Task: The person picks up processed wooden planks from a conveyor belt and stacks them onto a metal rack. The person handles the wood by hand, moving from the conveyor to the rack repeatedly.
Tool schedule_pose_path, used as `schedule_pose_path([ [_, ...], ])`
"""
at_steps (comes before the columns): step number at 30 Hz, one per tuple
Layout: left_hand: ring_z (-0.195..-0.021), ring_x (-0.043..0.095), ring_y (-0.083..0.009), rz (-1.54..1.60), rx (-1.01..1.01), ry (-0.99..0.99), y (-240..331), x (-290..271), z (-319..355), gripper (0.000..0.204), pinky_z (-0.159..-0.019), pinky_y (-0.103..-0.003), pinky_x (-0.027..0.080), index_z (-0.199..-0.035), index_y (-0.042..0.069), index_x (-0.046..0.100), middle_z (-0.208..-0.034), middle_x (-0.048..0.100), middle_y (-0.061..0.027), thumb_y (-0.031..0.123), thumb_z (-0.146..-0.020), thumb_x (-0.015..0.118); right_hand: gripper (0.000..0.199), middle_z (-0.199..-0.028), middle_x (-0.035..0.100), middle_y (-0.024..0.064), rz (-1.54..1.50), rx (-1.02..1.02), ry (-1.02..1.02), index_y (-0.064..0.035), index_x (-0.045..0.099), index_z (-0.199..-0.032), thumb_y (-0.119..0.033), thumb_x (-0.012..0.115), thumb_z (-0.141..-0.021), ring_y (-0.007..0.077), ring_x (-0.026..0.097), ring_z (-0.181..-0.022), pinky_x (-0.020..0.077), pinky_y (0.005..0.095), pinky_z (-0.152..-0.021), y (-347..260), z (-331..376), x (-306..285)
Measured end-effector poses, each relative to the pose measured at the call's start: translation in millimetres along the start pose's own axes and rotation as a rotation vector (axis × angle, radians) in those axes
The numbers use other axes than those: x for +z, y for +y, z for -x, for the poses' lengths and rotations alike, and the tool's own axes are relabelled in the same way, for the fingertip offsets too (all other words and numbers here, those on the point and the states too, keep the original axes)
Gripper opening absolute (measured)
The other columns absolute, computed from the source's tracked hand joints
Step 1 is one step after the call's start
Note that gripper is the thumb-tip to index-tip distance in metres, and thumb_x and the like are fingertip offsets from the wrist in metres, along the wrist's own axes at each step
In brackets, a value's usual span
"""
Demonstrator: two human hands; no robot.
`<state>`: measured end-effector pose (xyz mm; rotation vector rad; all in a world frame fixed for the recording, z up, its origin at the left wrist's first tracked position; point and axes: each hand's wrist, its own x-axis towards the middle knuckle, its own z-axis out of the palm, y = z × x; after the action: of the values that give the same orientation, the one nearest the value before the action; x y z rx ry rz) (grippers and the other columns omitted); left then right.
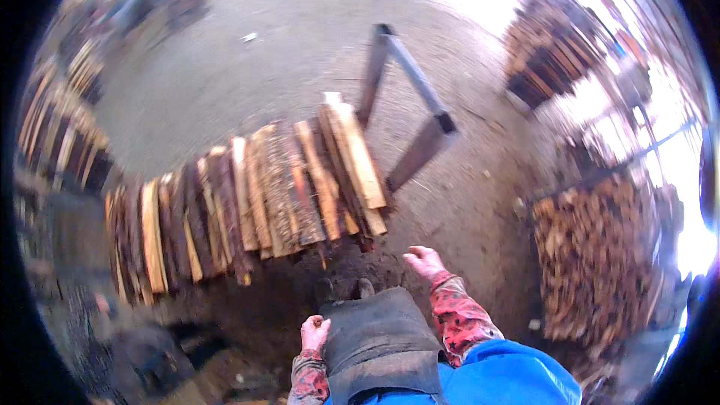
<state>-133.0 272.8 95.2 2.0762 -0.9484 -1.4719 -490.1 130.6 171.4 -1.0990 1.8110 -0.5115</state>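
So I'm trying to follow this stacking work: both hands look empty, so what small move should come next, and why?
Probably a reach forward with the right hand to the near ends of the split wood. That hand is open and closest to the row; the left hand is curled low by the dark apron.

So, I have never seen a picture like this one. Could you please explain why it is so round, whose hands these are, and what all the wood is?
There is no machine here. A person wears a wide fisheye camera on the head, looking down, so the view is round and straight edges bend. The two arms in red patterned sleeves are that person's own. The left hand is curled loosely near a dark grey apron; whether it holds anything is unclear. The right hand is open and holds nothing. In front lies a row of rough split wooden slabs, brown and pale, stacked side by side on a dirt floor. Behind it stands a grey metal frame. More stacked firewood is on the right.
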Motion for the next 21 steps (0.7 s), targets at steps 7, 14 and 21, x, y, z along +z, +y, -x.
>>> schedule_pose_path([
  [7,-0.059,0.057,-0.0118,-0.085,0.071,-0.421,98.8,-5.2,-30.6,0.026,-0.052,-0.025,0.047,-0.099,-0.005,0.058,-0.074,0.062,-0.0083,0.01,-0.079,0.065,0.046,-0.104,0.064,0.0186,0.13,0.234,-0.044,-0.0036,0.062,-0.109,-0.039,0.06,-0.08,0.0323,0.06,-0.1,0.0468,0.0404,-0.087,73.3,121.8,40.9],
  [14,-0.054,0.056,-0.0147,-0.489,0.242,-0.699,122.9,-3.9,-99.6,0.02,-0.048,-0.028,0.045,-0.094,0.0,0.059,-0.067,0.061,-0.008,0.011,-0.079,0.066,0.038,-0.092,0.065,0.0194,-0.14,0.397,0.244,-0.0057,0.067,-0.095,-0.038,0.06,-0.076,0.0339,0.062,-0.091,0.0483,0.0419,-0.08,146.5,193.8,82.1],
  [21,-0.053,0.052,-0.0117,-0.762,0.596,-0.975,87.5,82.0,-187.0,0.02,-0.049,-0.028,0.044,-0.085,0.002,0.064,-0.067,0.061,-0.005,0.012,-0.073,0.077,0.039,-0.085,0.064,0.0196,-0.323,0.497,0.512,-0.0023,0.064,-0.09,-0.039,0.062,-0.076,0.0358,0.062,-0.084,0.0475,0.0442,-0.073,199.0,223.4,78.2],
])
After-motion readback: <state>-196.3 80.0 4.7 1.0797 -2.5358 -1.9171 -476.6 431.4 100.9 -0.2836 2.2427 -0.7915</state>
